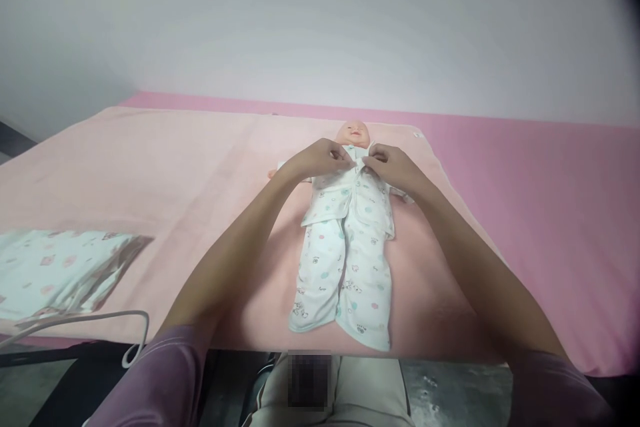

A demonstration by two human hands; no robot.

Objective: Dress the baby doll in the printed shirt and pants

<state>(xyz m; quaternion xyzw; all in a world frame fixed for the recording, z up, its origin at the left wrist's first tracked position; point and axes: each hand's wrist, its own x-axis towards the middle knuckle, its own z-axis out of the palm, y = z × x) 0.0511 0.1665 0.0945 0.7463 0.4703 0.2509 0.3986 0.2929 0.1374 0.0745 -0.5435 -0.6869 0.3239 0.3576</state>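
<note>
A baby doll (pixel 354 135) lies on its back with its head at the far end, dressed in a white printed jacket (pixel 327 205) and matching trousers (pixel 320 273). On the jacket's front just below the neck, my left hand (pixel 326 157) pinches the cloth from the left. My right hand (pixel 394 163) grips the front edge from the other side, thumb and fingers closed. The fingertips of both hands nearly meet at the chest; any fastener between them is too small to make out. Lower down, the jacket front hangs slightly apart over the trousers.
Beneath the doll is a light pink blanket (pixel 200 167) on a brighter pink surface (pixel 525 213). A folded printed cloth (pixel 60 267) lies at the left. Near it a white cable (pixel 110 313) curves over the front edge. A plain wall (pixel 320 27) stands behind.
</note>
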